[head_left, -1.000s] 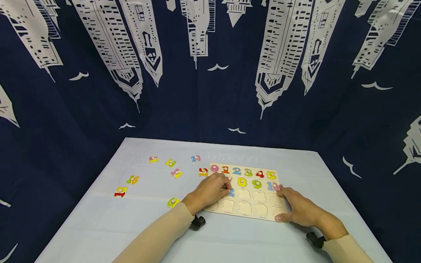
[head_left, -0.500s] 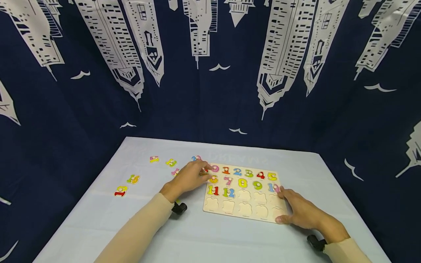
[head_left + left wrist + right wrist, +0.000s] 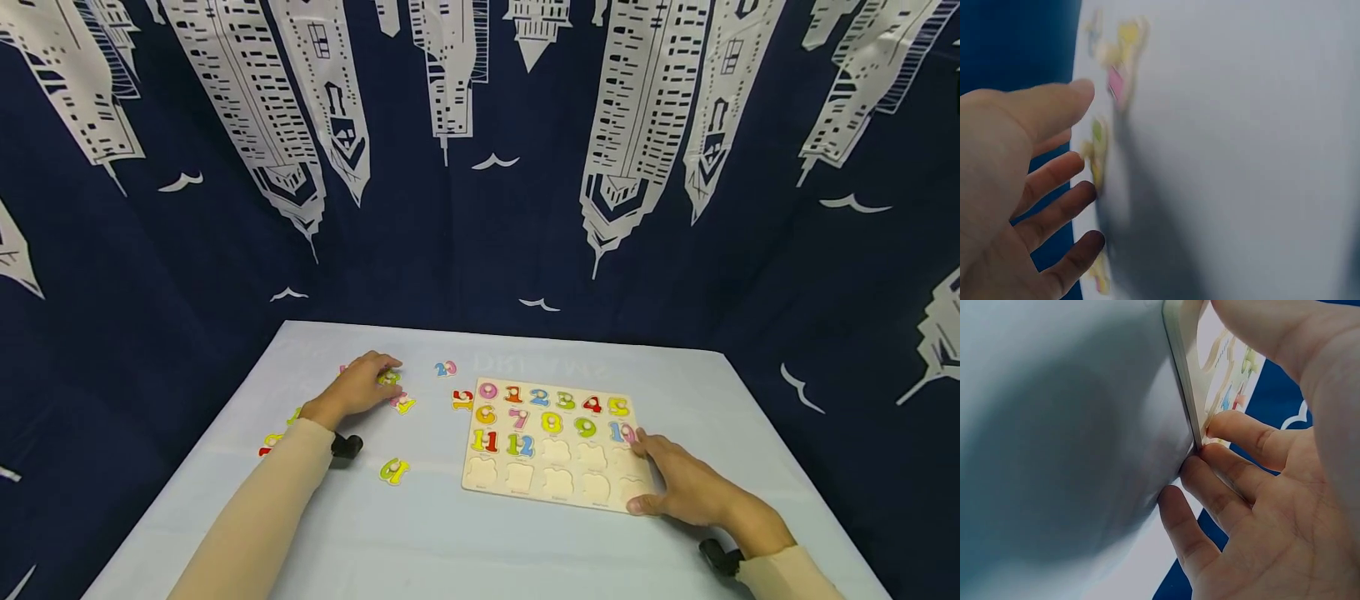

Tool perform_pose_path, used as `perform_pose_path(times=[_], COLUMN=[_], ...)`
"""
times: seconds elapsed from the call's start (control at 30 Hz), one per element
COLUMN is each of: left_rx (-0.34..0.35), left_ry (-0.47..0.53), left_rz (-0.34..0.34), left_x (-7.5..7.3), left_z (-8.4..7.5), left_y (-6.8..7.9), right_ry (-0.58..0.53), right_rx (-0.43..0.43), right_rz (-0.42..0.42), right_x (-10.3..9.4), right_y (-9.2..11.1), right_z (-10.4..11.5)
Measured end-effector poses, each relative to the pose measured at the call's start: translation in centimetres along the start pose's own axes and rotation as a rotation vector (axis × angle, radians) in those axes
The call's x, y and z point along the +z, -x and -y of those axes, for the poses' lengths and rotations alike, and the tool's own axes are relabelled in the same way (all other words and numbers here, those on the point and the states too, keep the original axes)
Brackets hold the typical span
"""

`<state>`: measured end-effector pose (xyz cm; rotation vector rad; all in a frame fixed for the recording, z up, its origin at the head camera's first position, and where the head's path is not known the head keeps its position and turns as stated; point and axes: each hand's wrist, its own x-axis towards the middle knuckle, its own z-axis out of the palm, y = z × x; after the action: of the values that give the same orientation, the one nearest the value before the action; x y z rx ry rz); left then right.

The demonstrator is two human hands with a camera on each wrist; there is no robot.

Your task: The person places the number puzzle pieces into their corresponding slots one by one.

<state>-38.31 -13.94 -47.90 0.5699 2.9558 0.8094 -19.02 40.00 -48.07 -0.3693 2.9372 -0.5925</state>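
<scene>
head view gives me the left hand (image 3: 356, 385) over a green-and-yellow wooden number piece (image 3: 389, 378) on the white cloth-covered worktop (image 3: 337, 533), and that is where i expect trouble first. left wrist view, though blurred, shows its grip apart: thumb clear of the fingers, nothing pinched between, fingertips just beside the piece. a pink-and-yellow wooden number piece (image 3: 1124, 65) lies near the thumb, so a careless close could knock it or catch the wrong one. i judge that a pinch on the thin rim might slip; the small pale knob (image 3: 1087, 150) looks like better purchase.

the right hand (image 3: 686, 479) has its grip spread, thumb and forefinger apart, touching the right end of the pale wooden number board (image 3: 557, 454). a shove from there could slide the board into the mostly red wooden number piece (image 3: 462, 400) just beside its left edge, and the forefinger sits so near the blue-and-pink wooden 10 (image 3: 618, 432) that a twitch might unseat it. the lower recesses i can see are bare and look alike to me, so a piece turned askew would probably perch instead of dropping flush.
</scene>
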Motion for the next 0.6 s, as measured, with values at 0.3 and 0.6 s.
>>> perform_pose_path(times=[0.3, 0.6], left_rx=[-0.03, -0.079], left_ry=[0.02, 0.034], left_rz=[-0.106, -0.17], left_x=[0.9, 1.6], left_z=[1.6, 1.9], left_y=[-0.3, -0.2], right_ry=[0.014, 0.017], right_rx=[-0.006, -0.007], right_rz=[-0.01, -0.005], right_x=[0.0, 0.0], right_y=[0.2, 0.0], right_z=[0.0, 0.0])
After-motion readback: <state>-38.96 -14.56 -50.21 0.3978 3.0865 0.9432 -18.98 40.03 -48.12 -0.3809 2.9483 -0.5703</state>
